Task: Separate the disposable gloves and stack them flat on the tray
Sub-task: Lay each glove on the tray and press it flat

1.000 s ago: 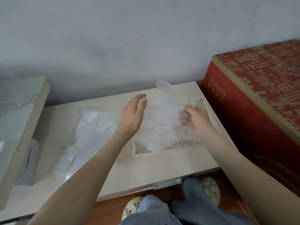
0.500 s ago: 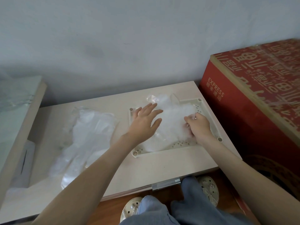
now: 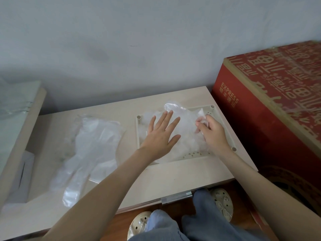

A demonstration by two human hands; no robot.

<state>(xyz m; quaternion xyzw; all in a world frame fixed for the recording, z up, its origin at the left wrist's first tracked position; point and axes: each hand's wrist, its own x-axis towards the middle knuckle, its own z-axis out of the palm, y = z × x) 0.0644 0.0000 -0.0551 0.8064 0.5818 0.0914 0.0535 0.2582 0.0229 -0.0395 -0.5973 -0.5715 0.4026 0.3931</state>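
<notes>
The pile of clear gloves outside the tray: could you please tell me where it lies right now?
In the head view, the pile of clear gloves lies on the table, left of the tray, beside the left forearm.

I see a plain grey-white wall behind, with a dark smudge left of centre. A low pale-wood table sits against it, a clear bracket on its front edge. A red carton marked EXPRESS stands just beside it on the right. A taller beige panel is on the left. The floor is reddish-brown wood. Light is soft and even.
</notes>
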